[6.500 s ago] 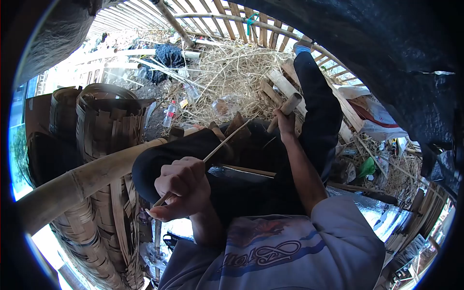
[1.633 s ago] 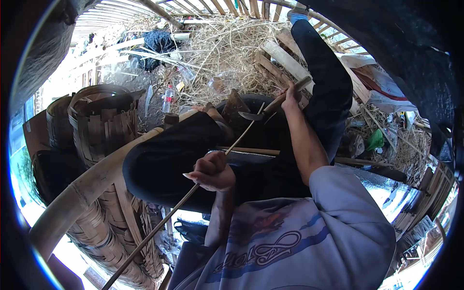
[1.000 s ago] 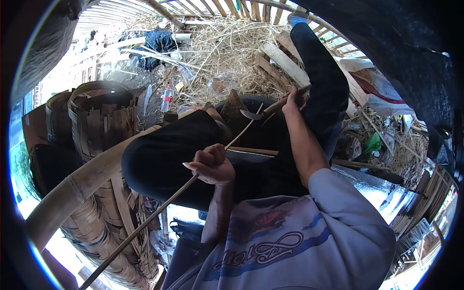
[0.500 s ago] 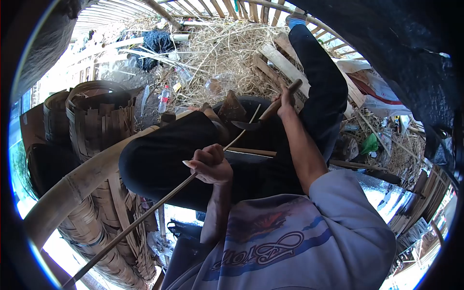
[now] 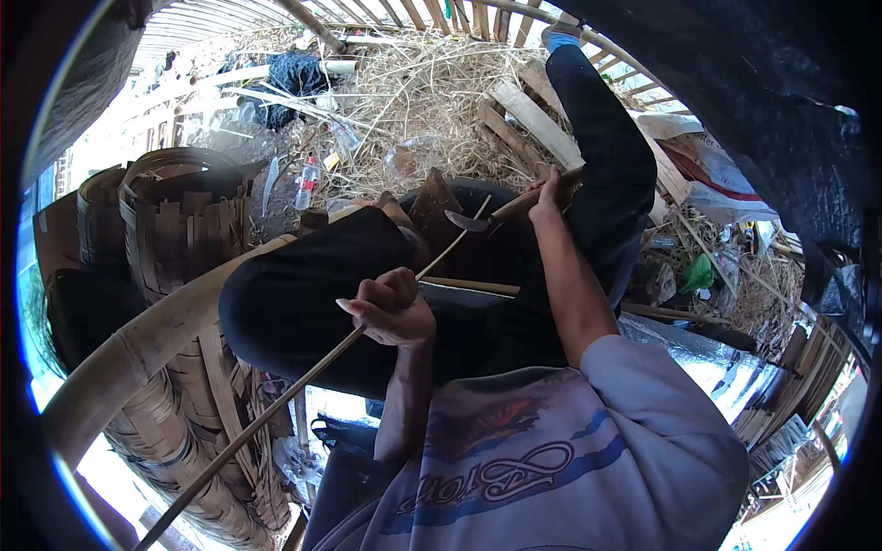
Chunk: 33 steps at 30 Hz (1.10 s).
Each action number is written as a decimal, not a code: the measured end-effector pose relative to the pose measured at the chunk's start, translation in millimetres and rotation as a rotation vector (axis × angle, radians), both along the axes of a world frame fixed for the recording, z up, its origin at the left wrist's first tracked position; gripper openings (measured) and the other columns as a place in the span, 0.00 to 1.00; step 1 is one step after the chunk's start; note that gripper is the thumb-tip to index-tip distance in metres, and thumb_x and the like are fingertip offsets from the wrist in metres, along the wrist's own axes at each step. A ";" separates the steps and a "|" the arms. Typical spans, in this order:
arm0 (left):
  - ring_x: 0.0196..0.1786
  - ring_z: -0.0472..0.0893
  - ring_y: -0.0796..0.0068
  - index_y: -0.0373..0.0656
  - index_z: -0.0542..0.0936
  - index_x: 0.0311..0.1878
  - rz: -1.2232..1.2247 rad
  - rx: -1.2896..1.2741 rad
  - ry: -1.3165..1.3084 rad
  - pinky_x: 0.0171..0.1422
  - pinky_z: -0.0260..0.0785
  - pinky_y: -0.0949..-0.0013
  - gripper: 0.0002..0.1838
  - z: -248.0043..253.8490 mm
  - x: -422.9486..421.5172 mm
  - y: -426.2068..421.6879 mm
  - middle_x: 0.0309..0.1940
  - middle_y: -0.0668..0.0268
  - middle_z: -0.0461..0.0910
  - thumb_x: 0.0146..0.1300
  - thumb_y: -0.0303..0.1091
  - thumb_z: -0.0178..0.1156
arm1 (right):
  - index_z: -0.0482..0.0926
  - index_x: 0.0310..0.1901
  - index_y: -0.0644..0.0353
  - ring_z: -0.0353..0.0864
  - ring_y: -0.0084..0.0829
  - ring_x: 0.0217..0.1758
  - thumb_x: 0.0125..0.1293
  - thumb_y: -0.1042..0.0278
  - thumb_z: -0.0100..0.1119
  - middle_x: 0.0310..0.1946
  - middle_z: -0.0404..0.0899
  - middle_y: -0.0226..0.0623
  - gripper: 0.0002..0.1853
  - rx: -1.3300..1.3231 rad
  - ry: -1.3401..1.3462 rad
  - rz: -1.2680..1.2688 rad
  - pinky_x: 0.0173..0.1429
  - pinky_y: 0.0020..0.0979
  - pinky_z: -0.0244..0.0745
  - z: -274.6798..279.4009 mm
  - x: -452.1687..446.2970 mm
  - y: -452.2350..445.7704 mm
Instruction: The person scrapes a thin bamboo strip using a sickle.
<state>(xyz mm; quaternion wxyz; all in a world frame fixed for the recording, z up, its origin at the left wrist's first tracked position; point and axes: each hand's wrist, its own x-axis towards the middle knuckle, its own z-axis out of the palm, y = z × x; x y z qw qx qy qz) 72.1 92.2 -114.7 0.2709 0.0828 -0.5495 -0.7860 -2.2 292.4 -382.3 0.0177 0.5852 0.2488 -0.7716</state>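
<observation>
My left hand [image 5: 395, 309] is closed round a long thin bamboo strip [image 5: 266, 415], which slants from the lower left up past my lap. In my right hand [image 5: 546, 195] is the wooden handle of a knife [image 5: 467, 221] with a short curved blade. The blade lies against the strip near its upper end, over my dark trousers. Below the blade, another pale bamboo piece [image 5: 473, 286] rests across my lap. A pointed brown piece [image 5: 434, 196] stands just left of the blade.
A thick bamboo pole [image 5: 152, 342] runs along my left side. Beyond it stand woven bamboo baskets [image 5: 188, 234]. Dry straw [image 5: 432, 83], a plastic bottle [image 5: 307, 184] and wooden planks [image 5: 537, 119] lie ahead. A green plastic scrap [image 5: 698, 274] is at the right.
The knife has tilted: its handle end has dropped, and the blade sits slightly higher on the strip. My left hand keeps its grip, and the view has shifted a little.
</observation>
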 end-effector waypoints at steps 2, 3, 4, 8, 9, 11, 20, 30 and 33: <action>0.12 0.38 0.86 0.51 0.50 0.16 0.001 -0.009 -0.001 0.16 0.30 0.75 0.28 0.0 -0.4 -2.2 0.07 0.76 0.42 0.70 0.56 0.32 | 0.63 0.30 0.56 0.63 0.25 0.13 0.61 0.56 0.56 0.14 0.61 0.28 0.16 -0.008 0.030 0.006 0.19 0.31 0.64 -6.4 3.3 -5.0; 0.12 0.38 0.86 0.51 0.50 0.16 0.028 -0.033 -0.025 0.16 0.30 0.75 0.28 -0.7 0.0 -1.1 0.07 0.76 0.43 0.70 0.56 0.32 | 0.62 0.29 0.55 0.62 0.24 0.13 0.61 0.55 0.57 0.14 0.61 0.28 0.16 -0.003 0.059 0.013 0.19 0.31 0.64 13.2 2.6 -8.3; 0.12 0.38 0.86 0.51 0.50 0.16 0.054 -0.053 -0.051 0.16 0.31 0.75 0.28 -1.7 0.2 1.4 0.07 0.76 0.43 0.70 0.56 0.32 | 0.63 0.30 0.55 0.62 0.24 0.13 0.61 0.55 0.57 0.14 0.61 0.28 0.16 -0.058 0.051 0.043 0.19 0.30 0.64 49.4 1.0 -18.1; 0.12 0.39 0.86 0.51 0.50 0.16 -0.004 0.000 -0.005 0.16 0.31 0.75 0.28 1.5 1.8 0.3 0.07 0.76 0.43 0.70 0.56 0.32 | 0.63 0.30 0.55 0.63 0.25 0.14 0.61 0.56 0.57 0.14 0.61 0.28 0.16 0.060 -0.019 -0.057 0.20 0.31 0.64 43.7 1.5 -8.2; 0.12 0.41 0.86 0.51 0.51 0.16 0.009 0.030 -0.011 0.16 0.32 0.76 0.28 0.6 1.2 0.1 0.08 0.76 0.44 0.70 0.56 0.32 | 0.63 0.30 0.55 0.63 0.25 0.14 0.61 0.56 0.57 0.14 0.61 0.28 0.16 0.059 -0.016 -0.052 0.20 0.31 0.64 31.4 2.0 -4.6; 0.11 0.42 0.86 0.50 0.51 0.15 0.023 0.051 -0.009 0.16 0.34 0.77 0.28 -1.4 0.2 -2.1 0.08 0.77 0.44 0.70 0.55 0.33 | 0.62 0.30 0.55 0.63 0.25 0.14 0.61 0.56 0.56 0.14 0.61 0.29 0.15 0.042 -0.016 -0.004 0.20 0.31 0.64 -3.4 7.2 0.9; 0.11 0.42 0.86 0.50 0.50 0.15 0.048 0.024 -0.009 0.16 0.34 0.77 0.29 -1.1 -1.8 -2.1 0.08 0.77 0.43 0.70 0.55 0.34 | 0.63 0.32 0.56 0.63 0.26 0.14 0.62 0.56 0.54 0.14 0.61 0.28 0.15 -0.018 -0.062 -0.083 0.20 0.30 0.64 15.0 12.5 -6.9; 0.11 0.42 0.86 0.50 0.50 0.16 0.052 0.006 0.012 0.15 0.35 0.77 0.27 -2.0 -2.0 -1.8 0.09 0.77 0.42 0.70 0.53 0.34 | 0.62 0.28 0.54 0.63 0.26 0.15 0.62 0.48 0.53 0.14 0.61 0.29 0.19 -0.005 -0.045 -0.154 0.21 0.29 0.64 16.7 25.3 -10.4; 0.11 0.42 0.86 0.50 0.50 0.16 0.147 0.029 -0.049 0.15 0.35 0.77 0.28 -5.7 -2.5 2.5 0.09 0.77 0.42 0.70 0.54 0.34 | 0.62 0.28 0.54 0.63 0.26 0.15 0.62 0.45 0.52 0.14 0.61 0.28 0.21 -0.141 0.033 -0.006 0.21 0.29 0.64 30.9 25.1 -17.2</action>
